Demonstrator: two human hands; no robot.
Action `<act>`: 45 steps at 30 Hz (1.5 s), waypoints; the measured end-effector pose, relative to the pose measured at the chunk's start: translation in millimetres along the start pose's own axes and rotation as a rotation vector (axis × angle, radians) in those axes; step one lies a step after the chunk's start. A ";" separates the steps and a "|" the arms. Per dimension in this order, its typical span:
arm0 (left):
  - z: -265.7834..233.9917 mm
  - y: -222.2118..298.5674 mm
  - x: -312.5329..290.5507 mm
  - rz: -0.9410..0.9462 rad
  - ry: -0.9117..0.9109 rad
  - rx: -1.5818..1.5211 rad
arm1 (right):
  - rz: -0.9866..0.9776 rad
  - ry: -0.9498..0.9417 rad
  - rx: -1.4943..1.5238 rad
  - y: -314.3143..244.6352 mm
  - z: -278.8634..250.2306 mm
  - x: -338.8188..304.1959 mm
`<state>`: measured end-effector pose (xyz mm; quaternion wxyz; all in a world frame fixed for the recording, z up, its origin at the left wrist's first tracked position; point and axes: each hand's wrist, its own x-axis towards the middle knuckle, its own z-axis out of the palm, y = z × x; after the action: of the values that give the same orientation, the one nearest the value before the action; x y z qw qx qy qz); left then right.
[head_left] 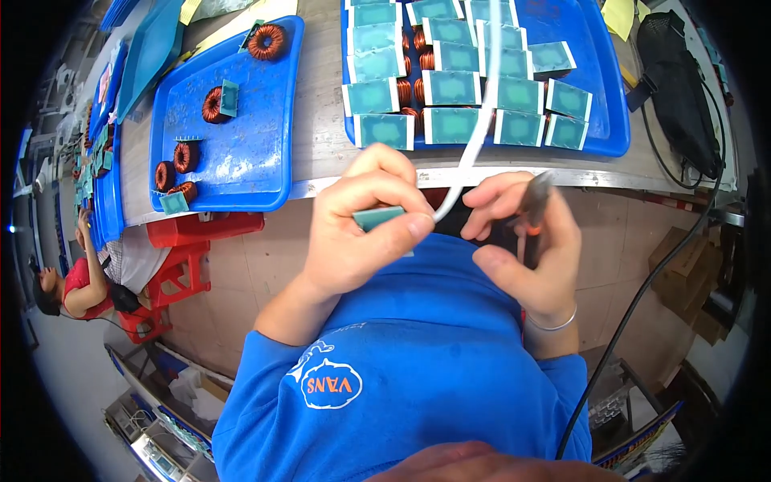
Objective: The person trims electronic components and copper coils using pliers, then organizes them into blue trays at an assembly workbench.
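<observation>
My left hand (341,229) is closed in a pinch on a small part with a green plate (377,217); the fingers cover most of it. At its fingertips is the lower end of a white tube (487,104), which runs up out of the top of the view. My right hand (546,257), a little to the right, has a dark, pointed hand tool (535,199) with an orange bit against its fingers. The thumb is apart from the other fingers, which point toward the tube's end. Both hands are in front of the table edge.
Ahead, a blue tray (606,128) holds rows of green-plated copper coils (454,88). A second blue tray (233,165) at left carries several copper coils (267,42). A black bag (679,96) and black cable (642,289) lie right. Red stools (181,269) and another person (84,285) are left.
</observation>
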<state>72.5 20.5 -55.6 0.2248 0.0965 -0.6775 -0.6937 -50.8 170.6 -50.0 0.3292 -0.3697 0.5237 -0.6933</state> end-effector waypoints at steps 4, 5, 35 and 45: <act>9.9 -1.2 -1.6 -0.027 -0.131 -0.008 | -0.046 0.113 0.026 0.4 1.6 2.1; 12.7 0.6 -1.2 -0.050 -0.134 -0.034 | -0.034 0.139 0.059 -2.3 2.6 2.3; 17.4 2.0 -3.1 -0.126 -0.115 -0.145 | -0.034 0.292 0.267 -0.3 -1.4 5.3; 17.6 -6.9 -7.1 -0.146 -0.127 -0.288 | 0.036 0.322 0.234 11.5 2.6 6.4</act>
<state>69.8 39.4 -62.5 0.1422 0.0683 -0.5751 -0.8027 -51.0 161.2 -59.5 0.2942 -0.2037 0.4921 -0.7936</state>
